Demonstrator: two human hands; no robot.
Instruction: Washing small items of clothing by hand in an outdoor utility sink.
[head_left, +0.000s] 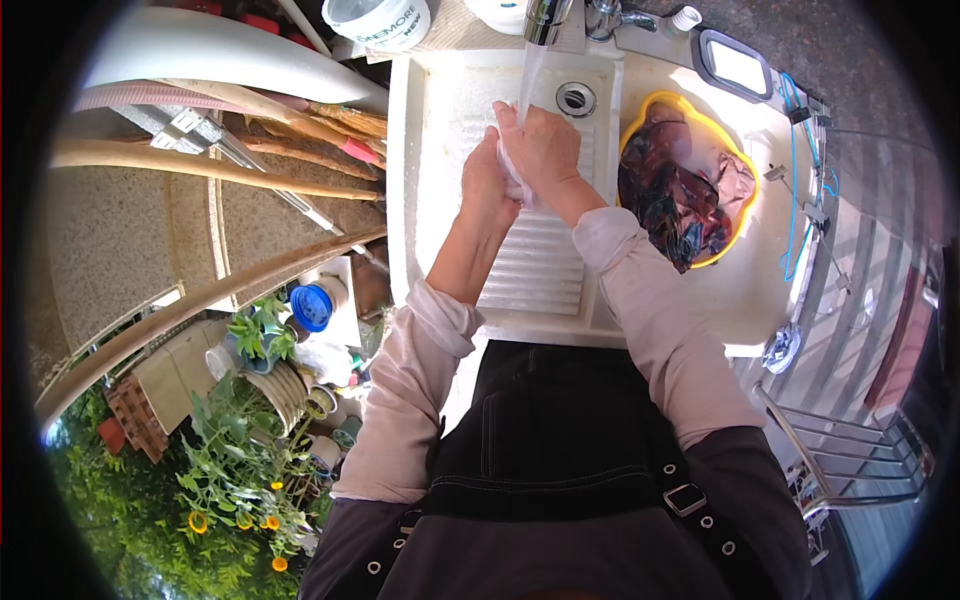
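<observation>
Water runs from the chrome faucet (545, 21) onto my hands above the laundry sink's ribbed washboard (534, 262). Between my palms is a small pale, wet cloth (513, 174), mostly covered by the fingers. My left hand (484, 176) grips it from the left side. From the right, my right hand (541, 146) presses over it, directly under the stream. A round metal drain (576, 100) lies just beyond my right hand.
In the right basin (757, 300), a yellow-rimmed tub (651, 101) holds dark and pinkish wet fabric. A white bucket (375, 22) stands at the back left. Wooden poles (225, 172) lean against the sink's left side. Blue wire hangers (793, 180) lie on the right edge.
</observation>
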